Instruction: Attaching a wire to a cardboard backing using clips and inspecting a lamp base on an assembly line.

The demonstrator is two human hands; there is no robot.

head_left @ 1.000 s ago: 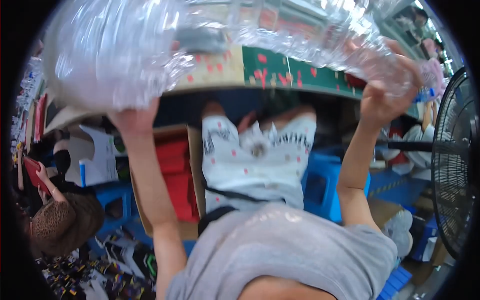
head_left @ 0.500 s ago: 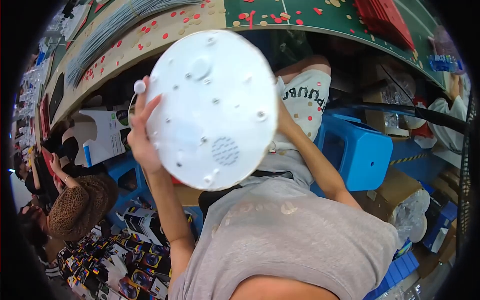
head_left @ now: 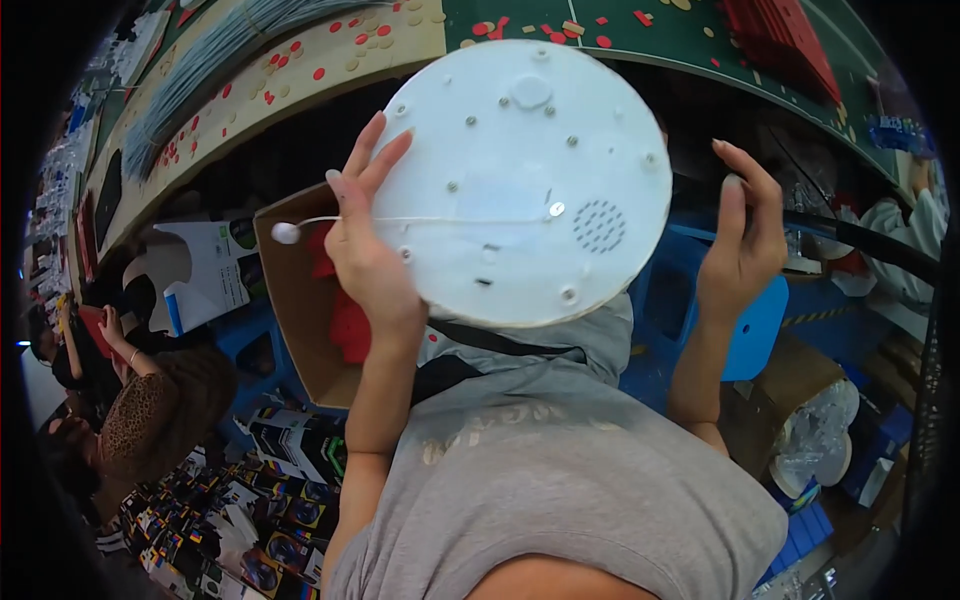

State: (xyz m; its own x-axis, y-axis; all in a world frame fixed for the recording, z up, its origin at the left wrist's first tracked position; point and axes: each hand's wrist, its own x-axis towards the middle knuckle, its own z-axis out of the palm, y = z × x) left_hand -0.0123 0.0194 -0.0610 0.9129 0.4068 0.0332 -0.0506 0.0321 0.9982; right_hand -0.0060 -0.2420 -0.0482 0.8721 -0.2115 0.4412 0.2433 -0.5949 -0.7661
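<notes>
Counts: two hands, one white disc [head_left: 520, 180], one cord [head_left: 460, 219], one white knob [head_left: 286, 233]; at least nine screw heads [head_left: 471, 120] on the facing side. The left hand [head_left: 375, 260] gripped the disc's left rim, fingertips splayed; the right hand [head_left: 740, 250] stood apart to its right, fingers loosely curled, thumb and index parted, holding nothing.

Change from half a second earlier: disc shifted rightward; right hand, then partly behind it, had come clear. Cord now crossed the face; knob hung left of the left hand, before the cardboard box [head_left: 300, 330].

Appearance: disc round, flat, tilted toward the camera above the lap, overlapping the edge of the bench [head_left: 670, 40] in view; a slotted patch [head_left: 600, 227] lay right of the cord's fixing.
</notes>
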